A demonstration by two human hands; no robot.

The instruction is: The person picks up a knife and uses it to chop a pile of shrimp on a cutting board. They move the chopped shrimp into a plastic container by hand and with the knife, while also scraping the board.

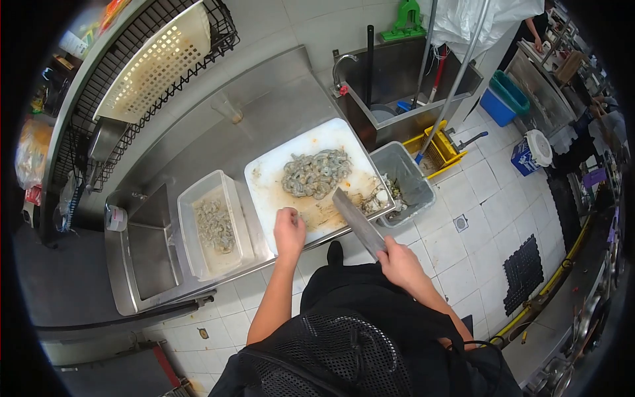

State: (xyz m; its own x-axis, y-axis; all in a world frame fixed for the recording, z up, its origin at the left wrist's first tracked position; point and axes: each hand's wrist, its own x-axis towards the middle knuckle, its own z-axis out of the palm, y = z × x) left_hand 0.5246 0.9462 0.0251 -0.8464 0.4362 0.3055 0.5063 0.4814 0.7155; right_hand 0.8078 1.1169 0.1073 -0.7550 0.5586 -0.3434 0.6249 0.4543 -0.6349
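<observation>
Holding a cleaver (357,221) at the white board (324,137)
Our right hand (401,263) is closed round it; our left hand (289,233) curls by the near edge, and we cannot tell whether it holds anything. Shrimp (315,173) lie heaped mid-board.

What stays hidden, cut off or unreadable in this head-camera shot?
All in the head view:
- What the left hand holds, if anything: hidden by the hand itself.
- Handle of the cleaver: covered by the right hand.
- Co-worker: upper body cut off by the view's edge.
- Label on the white container: too small.
</observation>
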